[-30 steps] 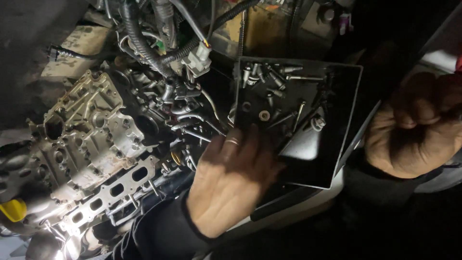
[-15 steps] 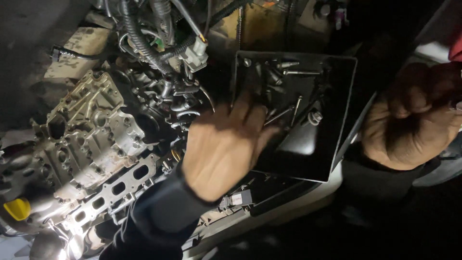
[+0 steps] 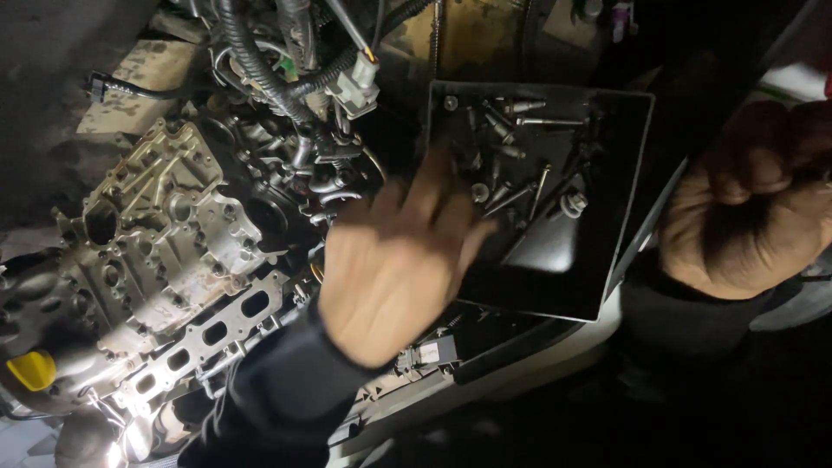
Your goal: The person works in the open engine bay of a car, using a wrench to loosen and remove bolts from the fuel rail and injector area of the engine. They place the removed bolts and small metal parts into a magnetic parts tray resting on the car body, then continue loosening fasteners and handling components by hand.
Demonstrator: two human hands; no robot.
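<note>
Head view: my left hand [image 3: 394, 264] reaches, fingers loose, holding nothing, at the black tray's [image 3: 555, 295] left edge. Its small bolts [image 3: 511, 165] look hard and slippery; I'd pinch one by the shank. My right hand [image 3: 754, 204] is clenched; on what, I cannot tell.

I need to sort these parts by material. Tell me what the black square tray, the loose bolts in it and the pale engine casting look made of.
Black square tray: probably sheet metal or hard plastic with a glossy dark finish; it reflects light, which leaves it open.
Loose bolts: steel, likely plated; bright silvery glints.
Pale engine casting: likely cast aluminium; dull, grainy, grey surface.
</note>
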